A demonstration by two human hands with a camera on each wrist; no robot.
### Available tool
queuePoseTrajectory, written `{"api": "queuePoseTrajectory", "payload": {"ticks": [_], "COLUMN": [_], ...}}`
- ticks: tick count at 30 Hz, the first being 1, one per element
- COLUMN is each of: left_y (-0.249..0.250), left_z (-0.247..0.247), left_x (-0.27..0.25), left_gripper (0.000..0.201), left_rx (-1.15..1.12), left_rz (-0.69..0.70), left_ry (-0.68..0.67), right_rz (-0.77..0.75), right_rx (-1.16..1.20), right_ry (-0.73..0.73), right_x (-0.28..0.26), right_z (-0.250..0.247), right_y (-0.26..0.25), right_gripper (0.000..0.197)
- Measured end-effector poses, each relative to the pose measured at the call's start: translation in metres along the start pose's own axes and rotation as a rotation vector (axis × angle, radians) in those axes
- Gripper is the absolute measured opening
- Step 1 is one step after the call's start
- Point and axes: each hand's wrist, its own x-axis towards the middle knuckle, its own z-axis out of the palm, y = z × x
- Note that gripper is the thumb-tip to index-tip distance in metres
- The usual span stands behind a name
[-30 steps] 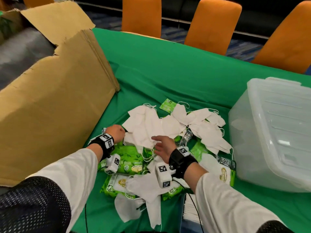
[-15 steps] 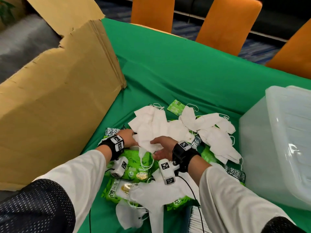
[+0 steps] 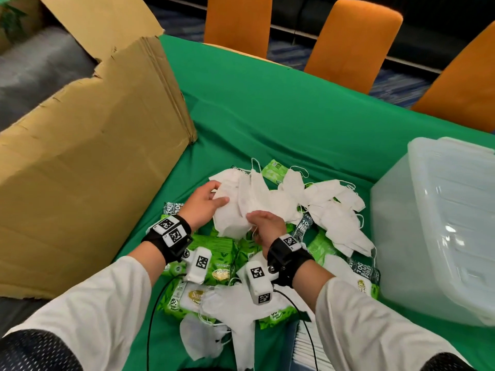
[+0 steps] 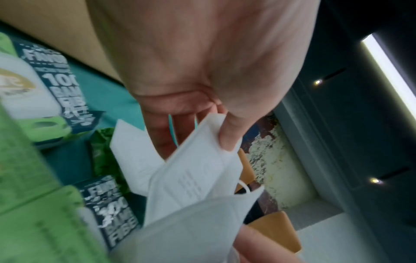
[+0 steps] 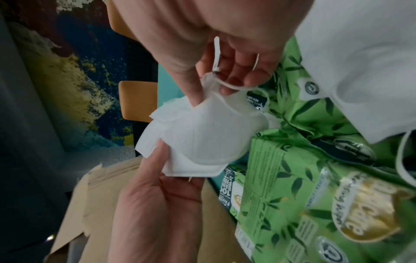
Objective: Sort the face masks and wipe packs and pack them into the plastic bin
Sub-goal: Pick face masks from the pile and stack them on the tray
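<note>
Both hands hold a small stack of white face masks (image 3: 235, 207) just above the heap on the green table (image 3: 267, 116). My left hand (image 3: 211, 199) pinches the stack's left edge between thumb and fingers (image 4: 227, 140). My right hand (image 3: 257, 220) pinches its near edge, with an ear loop (image 5: 227, 85) across its fingers. The stack (image 5: 198, 138) shows between both hands in the right wrist view. More loose masks (image 3: 334, 218) lie to the right. Green wipe packs (image 3: 217, 258) lie under and around my wrists. The clear plastic bin (image 3: 439, 231) stands at the right.
A large flattened cardboard box (image 3: 88, 156) leans along the table's left side. Orange chairs (image 3: 351, 41) stand behind the far edge. More masks (image 3: 230, 322) and wipe packs (image 3: 184, 298) lie close to my body. A stack of white paper (image 3: 305, 346) sits at the near edge.
Both hands have gathered masks from the heap and lifted them together, moving slightly away from my body. The view has shifted, so the bin sits further right.
</note>
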Motion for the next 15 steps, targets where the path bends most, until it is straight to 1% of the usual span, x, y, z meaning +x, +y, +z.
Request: {"api": "queuePoseTrajectory", "payload": {"ticks": [3,5,7,8,9,10,12,14,15], "left_y": [0.012,0.019,0.025,0.028,0.03,0.031,0.029,0.023,0.02], "left_z": [-0.011,-0.015,-0.014,-0.012,-0.009,-0.005,0.009,0.026,0.038], "left_x": [-0.004,-0.01,-0.022,-0.031,-0.039,-0.047,-0.064,-0.078,-0.086], "left_gripper": [0.012,0.014,0.026,0.03,0.029,0.026,0.02,0.012,0.016], "left_rx": [0.031,0.067,0.059,0.106,0.171,0.221,0.24,0.184,0.144], "left_rz": [0.069,0.108,0.184,0.232,0.262,0.271,0.229,0.148,0.11], "left_ry": [0.138,0.237,0.344,0.393,0.425,0.421,0.346,0.25,0.186], "right_rz": [-0.026,0.022,0.037,0.04,0.043,0.037,0.009,-0.016,-0.029], "right_rx": [0.03,0.104,0.205,0.247,0.293,0.335,0.388,0.435,0.46], "right_ry": [0.073,0.099,0.078,0.047,0.007,-0.034,-0.095,-0.14,-0.171], "right_x": [-0.006,-0.015,-0.025,-0.031,-0.036,-0.041,-0.051,-0.061,-0.066], "right_z": [-0.023,-0.043,-0.063,-0.072,-0.081,-0.089,-0.103,-0.111,-0.116], "right_y": [-0.006,-0.011,-0.015,-0.017,-0.016,-0.014,-0.01,-0.009,-0.007], "right_gripper": [0.026,0.04,0.048,0.05,0.051,0.053,0.053,0.047,0.046]}}
